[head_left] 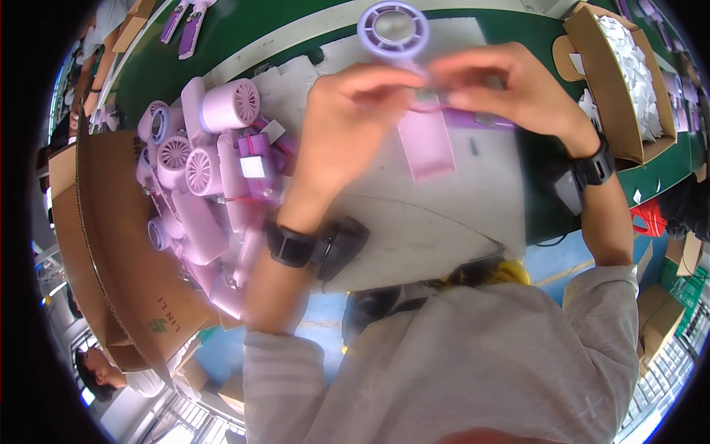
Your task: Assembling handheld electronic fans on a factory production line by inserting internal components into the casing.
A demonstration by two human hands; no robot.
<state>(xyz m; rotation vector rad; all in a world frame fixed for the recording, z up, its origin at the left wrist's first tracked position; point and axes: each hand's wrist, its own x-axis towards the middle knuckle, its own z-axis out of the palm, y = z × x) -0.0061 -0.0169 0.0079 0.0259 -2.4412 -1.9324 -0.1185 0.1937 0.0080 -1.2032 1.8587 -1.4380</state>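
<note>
A lilac handheld fan housing (427, 152) lies on a pale foam board (384, 229), its open handle toward me. Its round ring head (393, 28) points away. Over the middle of the housing, my left hand (344, 122) is closed, thumb and fingers pinched near a small grey-green part (425, 95). From the other side my right hand (510, 89) curls in, with its fingertips at the same spot. A reddish wire shows just below the fingertips. Motion blurs the fingertips, so what each one grips is unclear. Beneath my right hand lies a purple piece (473, 119), partly covered.
Left of the board is a heap of lilac fan bodies (200, 170) with purple battery packs, beside an open cardboard box (111, 237). A carton of white pieces (629, 81) stands at the right on the green table (274, 29). Purple parts (191, 29) lie at the far left.
</note>
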